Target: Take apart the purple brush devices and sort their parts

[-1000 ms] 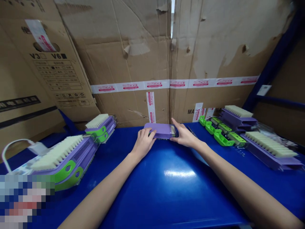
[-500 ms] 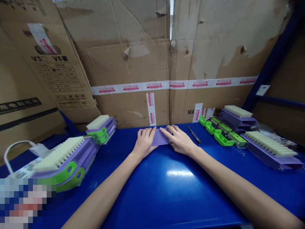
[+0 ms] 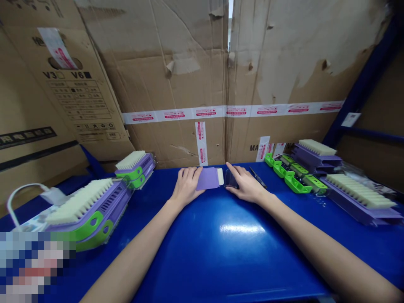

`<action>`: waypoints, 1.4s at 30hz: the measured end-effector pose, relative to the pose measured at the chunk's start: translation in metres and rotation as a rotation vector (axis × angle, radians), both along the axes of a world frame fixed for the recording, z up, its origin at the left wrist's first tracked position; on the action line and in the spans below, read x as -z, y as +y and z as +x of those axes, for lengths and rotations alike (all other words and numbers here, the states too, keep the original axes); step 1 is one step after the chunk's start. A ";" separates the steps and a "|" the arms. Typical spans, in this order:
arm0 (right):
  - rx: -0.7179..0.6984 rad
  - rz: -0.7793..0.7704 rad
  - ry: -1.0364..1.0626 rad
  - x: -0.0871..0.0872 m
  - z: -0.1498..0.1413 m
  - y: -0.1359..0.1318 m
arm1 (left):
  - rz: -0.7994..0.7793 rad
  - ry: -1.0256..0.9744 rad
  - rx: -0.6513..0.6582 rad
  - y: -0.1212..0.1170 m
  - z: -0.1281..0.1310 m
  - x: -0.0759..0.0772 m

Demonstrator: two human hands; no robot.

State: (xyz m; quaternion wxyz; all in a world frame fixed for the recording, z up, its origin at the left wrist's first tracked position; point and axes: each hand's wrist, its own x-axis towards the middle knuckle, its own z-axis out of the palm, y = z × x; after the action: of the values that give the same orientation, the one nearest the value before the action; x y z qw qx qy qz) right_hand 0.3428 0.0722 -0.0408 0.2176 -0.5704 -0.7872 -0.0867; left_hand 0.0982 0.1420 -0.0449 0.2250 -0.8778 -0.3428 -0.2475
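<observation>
My left hand [image 3: 185, 186] is closed round the left part of a purple brush body [image 3: 207, 178], just above the blue tabletop. At the body's right end a cream-coloured block [image 3: 220, 176] shows. My right hand [image 3: 246, 184] grips a small clear plastic cover [image 3: 231, 179] between thumb and fingers. A narrow gap separates the cover from the purple body. Behind my right hand lies a screwdriver [image 3: 258, 177], partly hidden. My fingers hide the left side of the body.
Purple-green brushes [image 3: 109, 203] lie at left beside a white cable [image 3: 23, 187]. To the right are green plastic parts [image 3: 296, 184], green panels [image 3: 312, 183] and purple brush pieces [image 3: 360, 206]. Cardboard [image 3: 170, 139] stands behind the blue tabletop [image 3: 195, 261].
Both hands had closed together over the purple body. Now my right hand has drawn right with the clear cover, exposing the cream block, while my left hand keeps its hold.
</observation>
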 end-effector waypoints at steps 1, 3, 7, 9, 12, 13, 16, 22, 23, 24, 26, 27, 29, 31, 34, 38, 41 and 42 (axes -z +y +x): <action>0.032 0.003 -0.001 0.001 0.001 0.000 | 0.003 0.000 -0.015 0.000 0.000 0.000; 0.065 -0.011 0.018 0.003 0.003 0.001 | 0.010 0.004 -0.026 0.000 0.001 0.000; 0.093 -0.122 0.081 0.009 0.005 0.004 | 0.042 0.005 -0.014 0.001 0.001 0.001; 0.131 -0.170 0.068 0.012 0.005 0.005 | 0.061 0.000 -0.004 0.002 0.001 0.001; 0.179 -0.189 0.044 0.012 0.007 0.006 | 0.072 -0.017 0.007 0.002 0.002 0.002; 0.187 -0.175 0.037 0.012 0.007 0.005 | 0.072 -0.025 0.008 0.002 0.002 0.003; 0.181 -0.091 0.020 0.009 0.005 0.003 | 0.079 -0.047 0.004 0.000 0.004 0.003; 0.140 -0.044 0.003 0.004 -0.005 0.001 | 0.101 -0.037 0.048 -0.005 0.009 0.004; 0.156 -0.046 -0.009 0.003 -0.005 0.001 | 0.104 -0.034 0.057 -0.006 0.010 0.004; 0.190 -0.044 -0.019 0.001 -0.004 0.001 | 0.107 -0.033 0.064 -0.006 0.010 0.004; 0.305 -0.023 -0.035 -0.004 -0.001 0.001 | 0.113 -0.041 0.070 -0.005 0.010 0.005; 0.378 -0.007 -0.045 -0.007 0.002 0.001 | 0.114 -0.045 0.072 -0.005 0.010 0.005; 0.529 0.012 -0.074 -0.011 0.009 0.000 | 0.112 -0.047 0.070 -0.004 0.010 0.006; 0.659 -0.031 -0.099 -0.013 0.017 -0.001 | 0.106 -0.044 0.057 -0.004 0.010 0.006; 0.735 -0.214 -0.078 -0.012 0.028 -0.002 | 0.092 -0.036 0.033 -0.005 0.010 0.005; 0.709 -0.306 0.002 -0.012 0.035 -0.002 | 0.075 -0.017 0.005 -0.006 0.012 0.003; 0.629 -0.144 0.069 -0.020 0.034 -0.001 | 0.052 -0.023 -0.017 -0.007 0.016 0.001; 0.571 -0.073 0.100 -0.024 0.032 -0.001 | 0.041 -0.029 -0.025 -0.007 0.017 0.000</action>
State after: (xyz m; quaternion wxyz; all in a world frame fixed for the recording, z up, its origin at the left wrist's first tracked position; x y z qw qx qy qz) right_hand 0.3752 0.0709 -0.0165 0.2023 -0.7799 -0.5858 -0.0879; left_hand 0.1153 0.1349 -0.0452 0.2410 -0.8651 -0.3517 -0.2643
